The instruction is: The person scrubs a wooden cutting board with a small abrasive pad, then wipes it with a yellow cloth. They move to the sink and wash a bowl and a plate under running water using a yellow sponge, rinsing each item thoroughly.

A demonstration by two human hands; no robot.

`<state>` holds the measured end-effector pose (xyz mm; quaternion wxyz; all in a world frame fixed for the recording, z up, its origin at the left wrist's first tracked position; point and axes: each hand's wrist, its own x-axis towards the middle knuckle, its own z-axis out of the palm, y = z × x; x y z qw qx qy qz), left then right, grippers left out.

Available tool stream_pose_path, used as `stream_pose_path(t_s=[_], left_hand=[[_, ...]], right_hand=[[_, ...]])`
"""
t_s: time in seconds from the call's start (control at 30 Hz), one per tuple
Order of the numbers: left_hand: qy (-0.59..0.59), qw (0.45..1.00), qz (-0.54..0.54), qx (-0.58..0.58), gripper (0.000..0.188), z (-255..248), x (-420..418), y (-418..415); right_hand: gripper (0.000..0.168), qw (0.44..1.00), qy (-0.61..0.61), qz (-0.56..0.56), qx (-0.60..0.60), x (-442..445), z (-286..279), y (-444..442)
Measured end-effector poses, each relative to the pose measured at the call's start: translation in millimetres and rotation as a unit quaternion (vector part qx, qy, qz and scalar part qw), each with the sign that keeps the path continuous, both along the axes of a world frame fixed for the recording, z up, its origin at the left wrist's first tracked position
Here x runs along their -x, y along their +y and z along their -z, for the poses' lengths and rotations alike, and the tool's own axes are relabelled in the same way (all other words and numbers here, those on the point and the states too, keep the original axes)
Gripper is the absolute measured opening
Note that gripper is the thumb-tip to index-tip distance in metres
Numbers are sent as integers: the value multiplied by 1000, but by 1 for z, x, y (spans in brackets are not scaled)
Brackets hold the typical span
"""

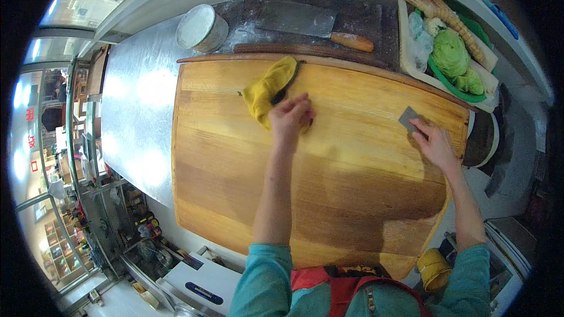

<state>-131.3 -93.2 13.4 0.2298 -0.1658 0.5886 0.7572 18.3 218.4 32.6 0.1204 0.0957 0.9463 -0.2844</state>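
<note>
A large wooden board [335, 176] lies in front of me on a metal-topped table. My right hand [434, 143] pinches a small, flat grey scraper [407, 117] over the board's right side. My left hand [293, 114] is at the lower edge of a crumpled yellow cloth [266, 90] with a dark border. Its fingers are bent, and whether they grip the cloth cannot be made out.
Behind the board lie a cleaver [304, 20] with a wooden handle and a flour-dusted round container [216, 33]. A white tray [407, 59] with a green cabbage [449, 53] stands at the back right. A yellow bucket [434, 268] is at the lower right.
</note>
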Motion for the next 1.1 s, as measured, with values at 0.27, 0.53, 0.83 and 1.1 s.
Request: stream_pose_path(t_s=[0.27,0.53,0.83,1.1], left_hand=[[133,955,82,253,16,15,59,2],[148,951,73,262,18,21,53,7],[8,1000,-17,-10,27,1,26,7],[18,998,-18,-56,22,-8,-19,66]], right_hand=[[30,985,12,-173,-22,122,-2,-78],[32,975,9,-220,-27,169,9,-119],[31,976,152,-156,30,115,1,-111],[31,984,127,-114,-57,56,-37,-104]])
